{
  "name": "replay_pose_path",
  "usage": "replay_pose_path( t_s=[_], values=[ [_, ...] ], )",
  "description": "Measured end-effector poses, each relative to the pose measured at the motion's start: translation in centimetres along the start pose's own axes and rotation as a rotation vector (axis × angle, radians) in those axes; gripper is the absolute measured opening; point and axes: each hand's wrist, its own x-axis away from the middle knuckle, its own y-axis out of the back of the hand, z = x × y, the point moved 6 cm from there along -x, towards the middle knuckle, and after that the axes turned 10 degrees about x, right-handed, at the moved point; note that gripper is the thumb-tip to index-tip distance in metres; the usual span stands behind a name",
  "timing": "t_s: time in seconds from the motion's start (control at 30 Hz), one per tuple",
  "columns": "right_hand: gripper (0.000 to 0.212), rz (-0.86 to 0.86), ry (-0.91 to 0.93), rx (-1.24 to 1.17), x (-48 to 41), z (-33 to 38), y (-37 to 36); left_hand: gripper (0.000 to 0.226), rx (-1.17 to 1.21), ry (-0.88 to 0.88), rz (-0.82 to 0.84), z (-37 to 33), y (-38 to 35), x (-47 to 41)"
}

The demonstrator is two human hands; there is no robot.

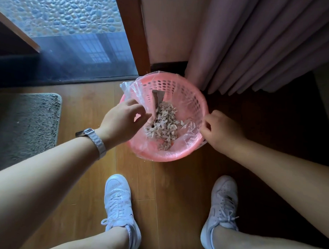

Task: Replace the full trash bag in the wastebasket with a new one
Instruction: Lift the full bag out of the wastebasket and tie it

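Pink perforated wastebasket upright on the wooden floor, clear trash bag inside, pale scraps at its bottom.

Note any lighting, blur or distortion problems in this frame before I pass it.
Head view: the wide-angle lens bows the door frame and swells the forearms; the floor right of the wastebasket sinks into shadow, dimming the right hand; the glass pane carries a pale reflection; the trash bag shows mild sheen; the left hand is slightly soft.

- Wood plank floor: supporting surface.
- Pink wastebasket: stands upright on it.
- Grey mat: left of wastebasket, apart.
- Two white sneakers: near side of wastebasket.
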Motion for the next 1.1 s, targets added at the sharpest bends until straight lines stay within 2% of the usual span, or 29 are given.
replay_pose_path(
  t_s=[0.1,0.17,0.27,0.4,0.47,0.57,0.63,0.7,0.77,0.87,0.97,1.1],
  values=[
    [0.029,0.001,-0.219,-0.257,-0.2,-1.6,-0.6,0.035,-0.090,-0.024,-0.069,0.3,1.0,-0.1],
    [0.028,0.053,-0.332,-0.441,-0.1,-2.3,-1.0,0.039,-0.138,0.020,-0.143,0.9,1.9,-0.2],
    [0.031,0.159,-0.449,-0.705,0.5,-3.2,-2.4,0.053,-0.140,0.233,-0.181,2.7,2.5,-0.4],
    [0.039,0.313,-0.531,-0.822,1.6,-3.8,-4.0,0.071,-0.070,0.486,-0.152,4.7,2.1,-0.1],
    [0.038,0.396,-0.512,-0.879,1.8,-3.4,-4.4,0.060,-0.049,0.511,-0.154,5.0,2.1,0.0],
    [0.028,0.423,-0.511,-0.953,1.5,-3.0,-4.3,0.033,-0.052,0.443,-0.167,4.7,2.0,-0.2],
    [0.024,0.401,-0.520,-0.988,1.4,-2.7,-4.1,0.021,-0.021,0.393,-0.179,4.2,1.9,-0.4],
    [0.023,0.338,-0.504,-0.895,1.4,-2.7,-3.7,0.014,0.020,0.347,-0.202,3.5,1.9,-0.7],
    [0.021,0.224,-0.482,-0.757,1.3,-3.0,-3.2,0.015,0.070,0.315,-0.241,2.7,2.0,-1.0],
    [0.022,0.030,-0.413,-0.687,1.0,-2.8,-2.0,0.015,0.172,0.280,-0.277,1.6,2.0,-1.3],
    [0.025,-0.076,-0.300,-0.636,0.8,-1.9,-0.7,0.014,0.292,0.283,-0.235,0.8,1.3,-1.3],
    [0.025,-0.090,-0.198,-0.584,0.3,-1.0,0.4,0.012,0.410,0.310,-0.091,0.0,-0.2,-1.0]
  ],
)
